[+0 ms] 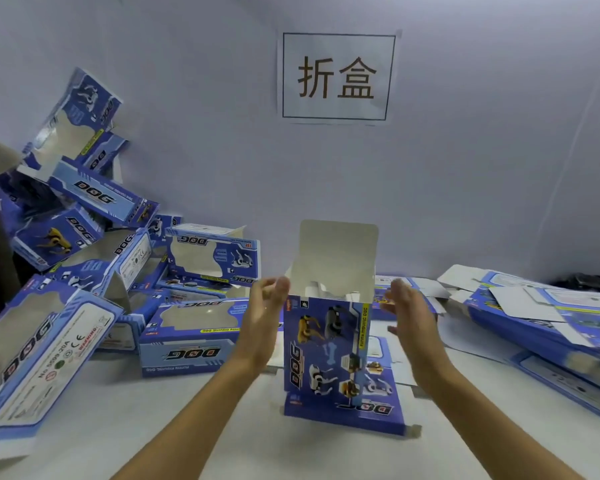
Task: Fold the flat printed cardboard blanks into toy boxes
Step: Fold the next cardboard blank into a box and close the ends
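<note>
Standing upright at the counter's (153,427) center, the box (326,348) has its top flap raised; I see my left hand (264,313) at its 9 o'clock and right hand (409,317) at 3 o'clock, both spread-fingered, gripping nothing. Folded boxes (84,258) pile at 10 o'clock, flat blanks (548,317) at 3 o'clock.

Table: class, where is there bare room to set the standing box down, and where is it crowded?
Bare table lies at the near left, between the box pile and the left hand. The near edge under both forearms is free too. The blank stack crowds the right, and a blank lies under the standing box.
</note>
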